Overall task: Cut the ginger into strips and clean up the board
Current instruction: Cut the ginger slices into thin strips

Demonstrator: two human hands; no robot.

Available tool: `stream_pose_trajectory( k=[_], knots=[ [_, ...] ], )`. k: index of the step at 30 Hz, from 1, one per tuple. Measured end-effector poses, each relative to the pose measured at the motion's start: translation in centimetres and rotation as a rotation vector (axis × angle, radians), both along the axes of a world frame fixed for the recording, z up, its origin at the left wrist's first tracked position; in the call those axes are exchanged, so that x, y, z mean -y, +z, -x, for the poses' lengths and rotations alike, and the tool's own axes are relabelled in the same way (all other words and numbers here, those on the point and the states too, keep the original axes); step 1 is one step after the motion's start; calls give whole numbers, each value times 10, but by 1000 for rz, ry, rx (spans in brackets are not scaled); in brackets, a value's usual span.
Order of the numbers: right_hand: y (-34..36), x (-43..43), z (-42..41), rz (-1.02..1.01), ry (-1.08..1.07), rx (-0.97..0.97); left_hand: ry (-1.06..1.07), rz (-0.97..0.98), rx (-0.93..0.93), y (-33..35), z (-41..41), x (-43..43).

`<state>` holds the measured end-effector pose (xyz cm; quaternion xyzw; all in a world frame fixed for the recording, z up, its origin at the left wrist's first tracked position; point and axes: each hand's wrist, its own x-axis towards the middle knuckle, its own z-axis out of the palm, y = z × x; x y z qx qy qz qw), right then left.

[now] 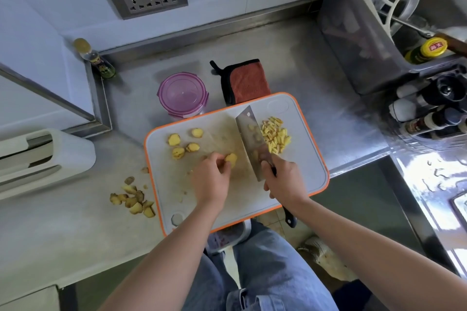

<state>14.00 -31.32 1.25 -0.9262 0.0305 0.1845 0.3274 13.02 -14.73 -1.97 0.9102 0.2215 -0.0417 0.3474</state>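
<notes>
A white cutting board [298, 184] with an orange rim lies on the steel counter. My left hand [211, 179] pinches a peeled ginger piece [232, 159] at the board's middle. My right hand [281, 179] grips the handle of a cleaver [250, 134], whose blade stands just right of that piece. A pile of ginger strips [275, 136] lies to the right of the blade. Several peeled ginger slices [182, 144] lie on the board's left part.
Ginger peel scraps [132, 199] lie on the counter left of the board. A purple-lidded container [183, 94] and a red cloth [249, 81] sit behind the board. A white knife holder [45, 159] stands at the left, bottles and a rack [429, 98] at the right.
</notes>
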Motion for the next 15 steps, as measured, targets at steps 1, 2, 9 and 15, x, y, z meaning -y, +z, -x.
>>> stream_pose_trajectory(
  k=[1, 2, 9, 15],
  knots=[
    [-2, -2, 2, 4, 4, 6, 3, 2, 5, 2, 1, 0],
    [-4, -4, 5, 9, 10, 12, 9, -5, 4, 3, 2, 1],
    [-8, -23, 19, 121, 171, 73, 35, -95, -65, 13, 10, 14],
    [-9, -20, 16, 146, 157, 126, 204, 71, -92, 10, 3, 11]
  ],
)
